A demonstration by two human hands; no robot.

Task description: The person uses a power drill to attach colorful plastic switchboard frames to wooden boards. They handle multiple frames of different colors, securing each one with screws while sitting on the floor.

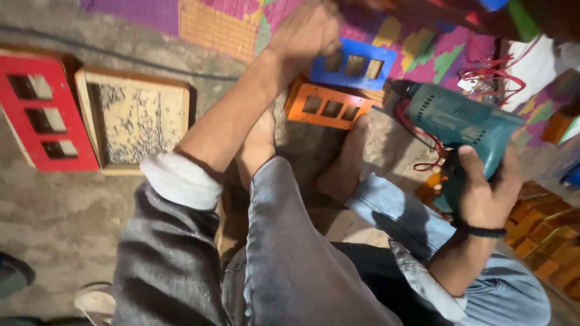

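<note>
A teal electric drill (459, 121) is held in the right hand (483, 193), at the right of the view and above the person's right knee. The fingers (468, 175) are wrapped closed around the pistol grip, the thumb being laid up along its side, and the drill's nose is pointed left toward the orange plate (326, 105). A black band (480, 230) is worn on the right wrist. Red wire (423, 136) is seen looped beside the drill's body.

The left hand (305, 30) is stretched forward across the view, well apart from the drill, and is blurred. Its fingers are seen curled downward near the top edge of a blue plate (356, 63) with three rectangular openings; whether anything is gripped or touched cannot be told. The orange plate, also with three openings, is laid just below the blue one on the floor, near the person's bare feet (344, 163).

At the left, a red plate (45, 108) with three openings is laid on the concrete floor (54, 205), just beside a shallow wooden tray (133, 115) filled with small screws. A patterned mat (235, 18) is spread at the top. Small orange blocks (544, 235) are stacked at the lower right.
</note>
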